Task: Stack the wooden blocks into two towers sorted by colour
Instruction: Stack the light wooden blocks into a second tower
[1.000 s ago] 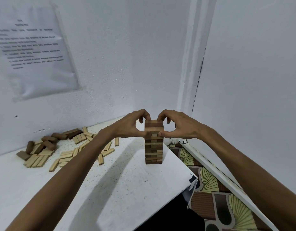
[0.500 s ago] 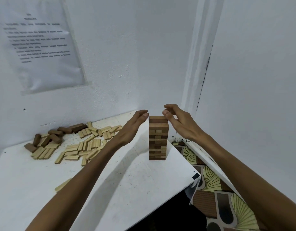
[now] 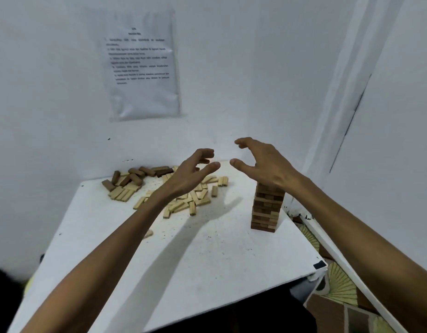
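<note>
A tower of brown and pale wooden blocks (image 3: 266, 207) stands near the right edge of the white table (image 3: 207, 255); its top is hidden behind my right wrist. My right hand (image 3: 263, 164) hovers above and left of the tower, fingers spread and loosely bent, holding nothing. My left hand (image 3: 193, 173) is raised over the loose pale blocks (image 3: 191, 203), fingers relaxed and empty. A small group of dark brown blocks (image 3: 138, 176) lies at the back left of the table.
A printed sheet in a plastic sleeve (image 3: 140, 66) hangs on the white wall behind. One stray pale block (image 3: 148, 233) lies beside my left forearm. Patterned floor (image 3: 339, 289) shows past the table's right edge.
Both hands have let go of the tower's top and moved up and left, away from it. The camera view has swung so the tower now sits further right.
</note>
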`<move>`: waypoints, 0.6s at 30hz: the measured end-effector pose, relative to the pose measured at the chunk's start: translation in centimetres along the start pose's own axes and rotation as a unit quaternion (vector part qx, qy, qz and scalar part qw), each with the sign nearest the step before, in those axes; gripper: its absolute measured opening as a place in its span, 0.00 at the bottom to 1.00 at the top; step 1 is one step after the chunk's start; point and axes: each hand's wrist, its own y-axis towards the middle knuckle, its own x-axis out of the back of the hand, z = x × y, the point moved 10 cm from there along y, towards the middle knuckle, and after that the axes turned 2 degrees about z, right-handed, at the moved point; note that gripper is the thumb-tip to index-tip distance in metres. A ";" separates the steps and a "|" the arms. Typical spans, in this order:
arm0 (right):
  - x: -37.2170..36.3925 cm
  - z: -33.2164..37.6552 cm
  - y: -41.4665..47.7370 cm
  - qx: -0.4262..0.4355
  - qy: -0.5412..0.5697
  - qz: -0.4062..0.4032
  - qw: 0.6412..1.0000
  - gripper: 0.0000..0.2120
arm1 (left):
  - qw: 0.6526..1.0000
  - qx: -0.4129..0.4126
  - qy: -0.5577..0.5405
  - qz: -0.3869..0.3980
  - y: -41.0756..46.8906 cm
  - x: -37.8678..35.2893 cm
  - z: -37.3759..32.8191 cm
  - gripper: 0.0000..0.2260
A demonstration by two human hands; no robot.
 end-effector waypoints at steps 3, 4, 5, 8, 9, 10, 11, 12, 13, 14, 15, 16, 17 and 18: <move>-2.2 3.0 1.3 0.037 -0.014 0.025 0.999 0.30 | 0.999 0.020 0.030 -0.022 -1.8 2.9 1.2 0.28; -3.0 4.0 1.7 0.048 -0.015 0.032 0.998 0.30 | 0.998 0.029 0.040 -0.029 -2.5 3.9 1.7 0.27; -3.8 4.9 2.2 0.058 -0.013 0.039 0.997 0.29 | 0.998 0.035 0.047 -0.036 -3.2 4.9 2.1 0.26; -6.6 7.6 3.7 0.086 -0.002 0.063 0.994 0.29 | 0.994 0.063 0.076 -0.055 -5.4 7.9 3.2 0.27; -7.6 8.4 4.3 0.096 -0.001 0.071 0.993 0.29 | 0.991 0.076 0.086 -0.064 -6.1 8.9 3.8 0.28; -8.5 9.3 4.8 0.106 0.001 0.078 0.991 0.29 | 0.989 0.086 0.096 -0.074 -6.7 10.0 4.2 0.30; -9.5 10.2 5.4 0.116 0.004 0.085 0.990 0.29 | 0.986 0.093 0.105 -0.085 -7.3 11.1 4.7 0.34; -10.5 10.9 6.0 0.123 0.007 0.093 0.988 0.28 | 0.984 0.102 0.112 -0.094 -7.8 12.1 5.2 0.39; -11.6 11.6 6.7 0.129 0.010 0.101 0.986 0.28 | 0.982 0.111 0.115 -0.100 -8.2 13.0 5.9 0.40; -12.7 12.2 7.4 0.134 0.011 0.112 0.985 0.28 | 0.980 0.121 0.118 -0.102 -8.4 13.8 6.7 0.39; -13.9 12.9 8.1 0.139 0.011 0.124 0.982 0.27 | 0.978 0.131 0.125 -0.100 -8.6 14.5 7.4 0.35; -15.0 13.4 8.7 0.145 0.010 0.135 0.980 0.27 | 0.976 0.141 0.133 -0.098 -8.6 15.2 8.3 0.31; -16.1 13.9 9.5 0.150 0.007 0.145 0.978 0.27 | 0.973 0.152 0.144 -0.095 -8.5 15.8 9.4 0.27; -17.2 14.3 10.2 0.153 0.004 0.152 0.976 0.26 | 0.970 0.162 0.154 -0.093 -8.4 16.4 10.4 0.26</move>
